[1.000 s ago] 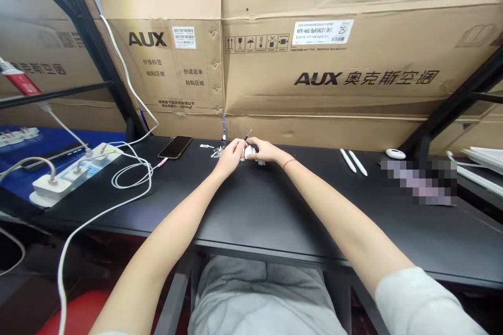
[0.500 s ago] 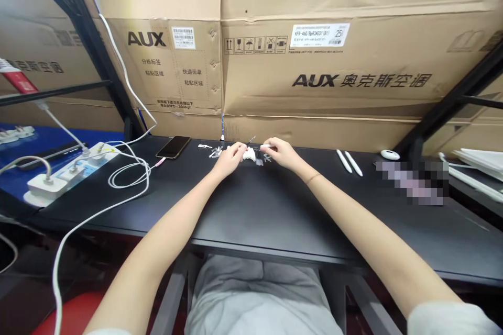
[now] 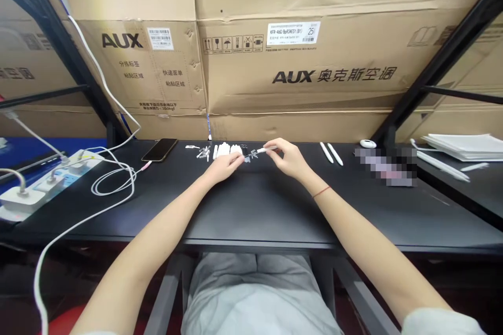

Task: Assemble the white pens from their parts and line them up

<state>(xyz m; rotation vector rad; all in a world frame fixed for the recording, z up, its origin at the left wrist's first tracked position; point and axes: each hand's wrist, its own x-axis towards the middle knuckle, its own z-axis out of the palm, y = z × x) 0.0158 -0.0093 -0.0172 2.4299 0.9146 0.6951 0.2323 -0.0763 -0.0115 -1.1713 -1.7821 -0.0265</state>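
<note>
My left hand (image 3: 223,166) rests on the black table (image 3: 251,204) with its fingers curled, the fingertips touching a row of small white caps (image 3: 226,149) at the far edge. My right hand (image 3: 286,158) pinches a thin white pen part (image 3: 260,151), its tip pointing left toward a few small dark pieces (image 3: 247,154). More tiny white and metal bits (image 3: 203,152) lie just left of the caps. What, if anything, the left fingers grip is hidden.
A black phone (image 3: 159,149) lies at the back left, beside white cables (image 3: 113,180) and a power strip (image 3: 47,183). Two white pens (image 3: 330,153) and a round white object (image 3: 368,143) lie to the right. Cardboard boxes (image 3: 298,63) wall the back. White sheets (image 3: 466,145) lie far right.
My hands were together over the small parts; my right hand has drawn away to the right with the white pen part. The camera has swung right, shifting everything left.
</note>
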